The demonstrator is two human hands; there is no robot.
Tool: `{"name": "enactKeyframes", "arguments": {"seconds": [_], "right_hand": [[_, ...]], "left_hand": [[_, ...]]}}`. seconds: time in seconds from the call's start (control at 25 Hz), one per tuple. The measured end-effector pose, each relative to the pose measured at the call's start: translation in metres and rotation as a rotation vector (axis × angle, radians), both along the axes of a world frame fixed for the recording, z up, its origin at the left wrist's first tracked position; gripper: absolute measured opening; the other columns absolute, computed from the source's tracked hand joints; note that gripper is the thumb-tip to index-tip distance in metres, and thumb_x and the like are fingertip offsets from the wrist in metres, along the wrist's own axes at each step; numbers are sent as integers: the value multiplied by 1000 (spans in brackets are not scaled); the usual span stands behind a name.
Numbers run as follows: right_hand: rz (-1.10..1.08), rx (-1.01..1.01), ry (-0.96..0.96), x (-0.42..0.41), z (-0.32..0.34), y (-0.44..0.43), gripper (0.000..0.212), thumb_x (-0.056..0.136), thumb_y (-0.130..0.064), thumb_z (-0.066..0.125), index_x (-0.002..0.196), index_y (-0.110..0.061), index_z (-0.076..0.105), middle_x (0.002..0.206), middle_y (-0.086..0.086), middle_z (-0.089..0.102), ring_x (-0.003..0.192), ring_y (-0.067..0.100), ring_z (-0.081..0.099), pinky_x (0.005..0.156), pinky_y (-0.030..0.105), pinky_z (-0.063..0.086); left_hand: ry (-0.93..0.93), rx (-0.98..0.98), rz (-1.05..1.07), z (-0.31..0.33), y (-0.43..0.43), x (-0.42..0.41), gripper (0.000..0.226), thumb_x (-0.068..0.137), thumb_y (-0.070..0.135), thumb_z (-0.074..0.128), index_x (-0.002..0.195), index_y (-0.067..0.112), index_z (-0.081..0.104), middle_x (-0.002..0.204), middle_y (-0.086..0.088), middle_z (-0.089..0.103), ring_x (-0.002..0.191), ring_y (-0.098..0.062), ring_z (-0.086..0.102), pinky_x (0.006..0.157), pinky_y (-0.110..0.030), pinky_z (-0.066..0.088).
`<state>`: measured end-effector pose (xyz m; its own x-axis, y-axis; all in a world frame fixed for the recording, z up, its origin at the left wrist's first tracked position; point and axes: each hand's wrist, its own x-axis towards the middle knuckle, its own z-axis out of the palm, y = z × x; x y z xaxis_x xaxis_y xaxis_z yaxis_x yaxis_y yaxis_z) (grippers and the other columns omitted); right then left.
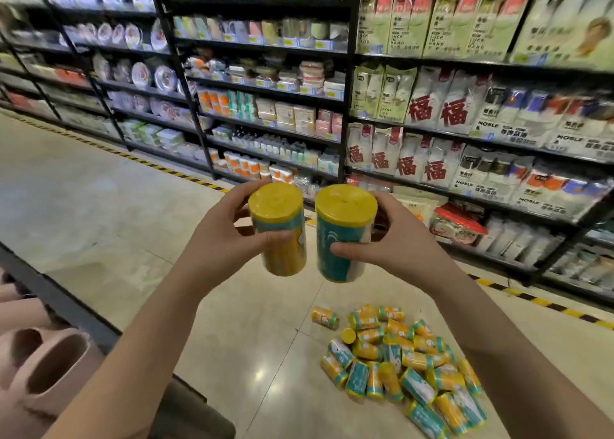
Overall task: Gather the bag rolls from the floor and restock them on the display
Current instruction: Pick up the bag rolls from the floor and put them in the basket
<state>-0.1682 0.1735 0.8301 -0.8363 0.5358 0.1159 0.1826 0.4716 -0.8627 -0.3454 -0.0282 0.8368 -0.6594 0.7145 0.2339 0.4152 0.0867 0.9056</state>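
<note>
- A shop aisle: tall black shelves (349, 113) run from far left to near right, packed with wrapped goods.
- Price labels (324, 44) line the shelf edges.

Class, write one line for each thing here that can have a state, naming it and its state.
Left hand: fingers curled round one bag roll, held upright.
Right hand: fingers curled round a second roll, held upright.
Floor pile: rolls lying loose, not yet gathered.
Shelves: stocked.
</note>
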Motion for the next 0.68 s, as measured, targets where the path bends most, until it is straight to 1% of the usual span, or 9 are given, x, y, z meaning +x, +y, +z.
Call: {"name": "enactKeyframes", "arguments": {"seconds": [0.12, 0.16, 0.28, 0.4, 0.44, 0.52, 0.56, 0.6, 0.68], "right_hand": [[96, 9, 41, 1, 10, -5, 84, 56, -53, 93, 128, -44, 51, 121, -27, 59, 115, -2, 55, 83, 18, 50], [139, 11, 55, 1, 11, -8, 84, 53, -55, 92, 126, -44, 51, 120, -28, 59, 114, -4, 55, 80, 16, 48], [325, 10, 90, -1, 15, -22, 86, 48, -61, 90, 124, -47, 52, 118, -29, 62, 111, -7, 57, 85, 23, 52], [557, -10, 91, -5, 15, -50, 82, 46, -61, 89, 120, -51, 54, 115, -34, 63, 109, -11, 57, 85, 21, 52], [646, -5, 78, -6, 15, -66, 82, 46, -61, 92, 120, -50, 55, 116, -32, 63, 110, -9, 58, 87, 24, 53], [770, -12, 67, -7, 15, -99, 77, 52, -53, 93, 120, -48, 57, 117, -28, 65, 112, -3, 60, 89, 29, 54], [831, -27, 77, -5, 16, -122, 71, 57, -46, 94, 118, -48, 57, 115, -29, 66, 110, -5, 60, 87, 27, 54], [892, -40, 87, -2, 18, -147, 66, 61, -38, 94, 115, -48, 58, 112, -31, 66, 107, -7, 60, 83, 22, 53], [1022, -57, 105, 9, 20, -201, 64, 64, -30, 95, 115, -46, 59, 109, -32, 66, 104, -9, 61, 76, 14, 52]], "left_hand": [[7, 9, 85, 9, -21, 30, 77, 58, 41, 88, 129, 45, 59, 123, 21, 66, 117, -6, 59, 89, -34, 59], [7, 10, 125, 9, -29, 40, 76, 59, 39, 88, 129, 44, 59, 122, 22, 66, 117, -5, 60, 89, -32, 59], [-5, 4, 302, 5, -62, 79, 79, 59, 41, 88, 132, 41, 57, 123, 21, 65, 119, -7, 59, 89, -28, 58], [-22, 9, 470, -5, -110, 126, 79, 65, 43, 93, 135, 40, 55, 126, 18, 65, 120, -9, 60, 94, -35, 58], [-17, -3, 543, -6, -131, 145, 79, 66, 47, 91, 136, 41, 55, 128, 17, 64, 121, -8, 60, 95, -36, 57], [-2, -30, 660, -4, -166, 179, 80, 66, 52, 88, 136, 44, 52, 131, 17, 61, 122, -6, 59, 99, -36, 55], [16, -35, 724, -2, -187, 198, 77, 68, 49, 88, 136, 45, 52, 130, 19, 61, 121, -4, 59, 100, -36, 54], [27, -35, 792, -1, -208, 216, 74, 71, 44, 88, 136, 46, 52, 127, 22, 63, 120, -2, 59, 101, -35, 53], [0, -14, 946, 0, -254, 257, 70, 73, 36, 88, 133, 47, 54, 121, 24, 66, 116, 3, 60, 102, -36, 53]]}}
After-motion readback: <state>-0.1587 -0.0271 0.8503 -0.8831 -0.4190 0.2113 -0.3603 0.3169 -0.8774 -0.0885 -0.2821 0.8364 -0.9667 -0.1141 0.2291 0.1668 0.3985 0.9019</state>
